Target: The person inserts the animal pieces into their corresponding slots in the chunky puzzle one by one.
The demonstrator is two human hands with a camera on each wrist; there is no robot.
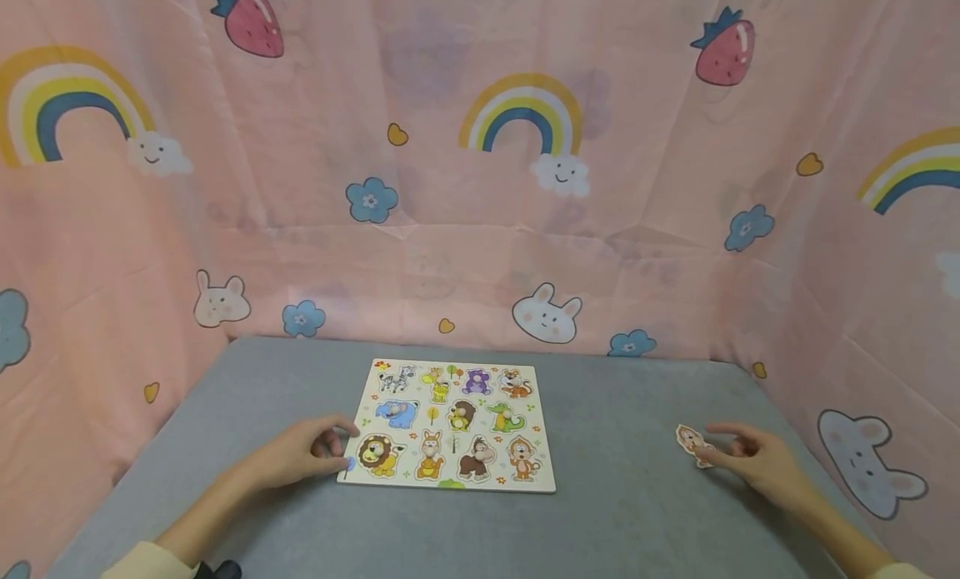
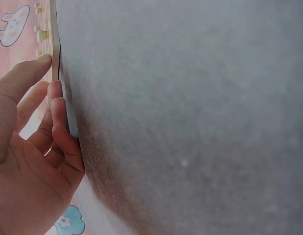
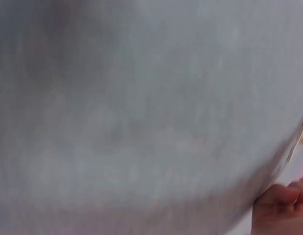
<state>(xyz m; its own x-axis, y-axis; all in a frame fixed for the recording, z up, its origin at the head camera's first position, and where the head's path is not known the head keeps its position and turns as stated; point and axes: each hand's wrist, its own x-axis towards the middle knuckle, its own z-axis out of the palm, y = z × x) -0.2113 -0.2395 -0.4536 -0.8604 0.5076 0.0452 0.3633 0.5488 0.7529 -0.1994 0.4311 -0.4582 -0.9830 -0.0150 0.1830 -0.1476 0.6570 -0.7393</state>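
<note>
A wooden peg puzzle board [image 1: 411,439] with cartoon animals lies flat on the table. My left hand [image 1: 318,450] is at its left edge. In the left wrist view the thumb [image 2: 34,73] touches the board's side, and the other fingers are loosely bent beside it. To the right of the board is a monkey puzzle piece [image 1: 687,437], turned at an angle. My right hand [image 1: 761,466] pinches it between thumb and index finger, which partly cover it. In the right wrist view only bent fingers [image 3: 278,196] show, with the piece's edge at the far right.
The grey table [image 1: 615,512] reaches back to a pink printed curtain [image 1: 435,262], which also hangs on both sides. The board carries several knobbed animals, and a monkey picture [image 1: 522,460] shows at its lower right corner.
</note>
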